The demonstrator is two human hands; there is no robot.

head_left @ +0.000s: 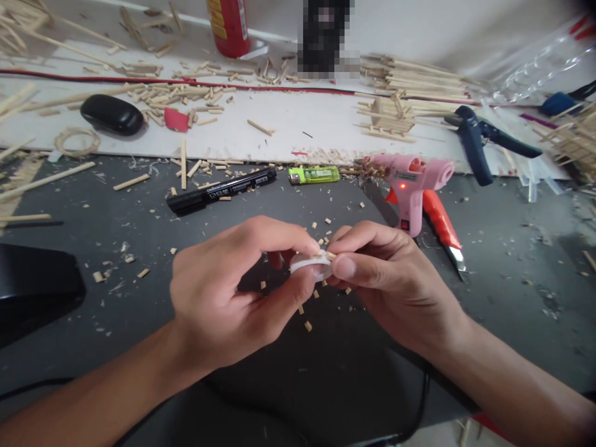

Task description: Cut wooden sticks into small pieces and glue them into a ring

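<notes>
Head view: white ring (pixel 311 263) pinched between left grip (pixel 233 292) and right grip (pixel 391 279), both closed.

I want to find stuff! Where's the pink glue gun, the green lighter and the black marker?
Pink glue gun (pixel 412 177), head view, on its body above the handle.
Green lighter (pixel 314 175), head view, middle of its body.
Black marker (pixel 221 190), head view, middle of its barrel.

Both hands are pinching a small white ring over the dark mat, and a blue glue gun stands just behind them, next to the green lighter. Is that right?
Not quite: the glue gun is pink, not blue, as the head view shows. The rest holds: the left hand and right hand pinch the small white ring over the dark mat, with the green lighter beside the gun.
</notes>
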